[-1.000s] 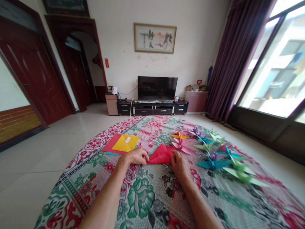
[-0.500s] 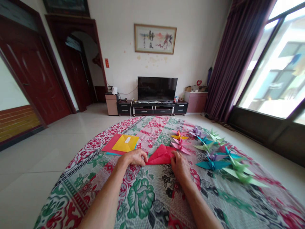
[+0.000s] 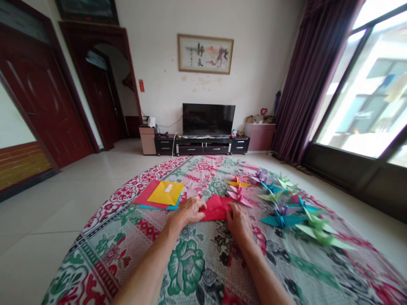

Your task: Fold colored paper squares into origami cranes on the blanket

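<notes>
A partly folded sheet of red origami paper [image 3: 216, 208] lies on the patterned tablecloth in front of me. My left hand [image 3: 190, 210] has its curled fingers on the paper's left end and covers that corner. At the right end my right hand [image 3: 237, 218] grips the edge, thumb and fingers closed on it. Beyond the paper stand pink and yellow folded paper cranes [image 3: 239, 195]. Left of my left hand is a stack of coloured paper [image 3: 144, 195], with a yellow sheet [image 3: 165, 192] on top bearing a small white label.
Several teal, green and purple paper cranes [image 3: 282, 217] spread over the right side of the round table. The floral tablecloth [image 3: 187, 267] reaches the table's curved edge. Past it, a television [image 3: 209, 119] stands on a low black cabinet [image 3: 203, 146].
My left hand has moved right along the red paper, over its left point. The right hand stays at the right end. The whole view has shifted slightly.
</notes>
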Tool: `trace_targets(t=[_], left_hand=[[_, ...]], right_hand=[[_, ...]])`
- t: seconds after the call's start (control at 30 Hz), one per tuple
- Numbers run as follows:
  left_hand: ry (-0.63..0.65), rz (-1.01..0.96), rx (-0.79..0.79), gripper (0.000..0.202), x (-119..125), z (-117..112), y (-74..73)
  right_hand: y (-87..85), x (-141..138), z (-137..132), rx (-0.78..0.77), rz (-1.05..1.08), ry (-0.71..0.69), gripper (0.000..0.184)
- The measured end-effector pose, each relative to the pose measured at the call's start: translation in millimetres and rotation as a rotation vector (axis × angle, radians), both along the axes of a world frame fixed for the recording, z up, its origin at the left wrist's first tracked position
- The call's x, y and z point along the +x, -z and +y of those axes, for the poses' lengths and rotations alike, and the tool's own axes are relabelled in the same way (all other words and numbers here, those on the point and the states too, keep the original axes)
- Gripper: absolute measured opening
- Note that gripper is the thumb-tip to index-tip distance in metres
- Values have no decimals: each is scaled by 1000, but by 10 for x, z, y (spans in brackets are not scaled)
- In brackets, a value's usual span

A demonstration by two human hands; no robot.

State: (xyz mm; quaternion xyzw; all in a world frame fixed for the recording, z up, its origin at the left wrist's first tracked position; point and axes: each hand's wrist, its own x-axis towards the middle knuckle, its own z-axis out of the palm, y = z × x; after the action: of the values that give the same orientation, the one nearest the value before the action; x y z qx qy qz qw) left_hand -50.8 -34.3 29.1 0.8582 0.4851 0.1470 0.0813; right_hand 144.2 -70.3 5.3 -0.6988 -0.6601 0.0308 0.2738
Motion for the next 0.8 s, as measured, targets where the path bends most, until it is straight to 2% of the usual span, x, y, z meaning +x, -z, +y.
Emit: trace_targets(t=[0.17,0.23,0.37,0.67,0.8], left_hand=[[230,-34,61,51,97,17,102],[274,-27,39,54,135,14,128],[273,-16,41,51,194,3,155],[251,-25,210,29,259,19,283],[215,-22,247,27,283,12,328]], right_hand=[[-16,-7,-10,-4,-2,-4,31],[-16,-8,-10,-5,0,-5,31],[-2,-6,0,12,-16,-13,31],[15,-9,27,-13,-46,23,31],[13,-10,27,-11,-53,23,31]])
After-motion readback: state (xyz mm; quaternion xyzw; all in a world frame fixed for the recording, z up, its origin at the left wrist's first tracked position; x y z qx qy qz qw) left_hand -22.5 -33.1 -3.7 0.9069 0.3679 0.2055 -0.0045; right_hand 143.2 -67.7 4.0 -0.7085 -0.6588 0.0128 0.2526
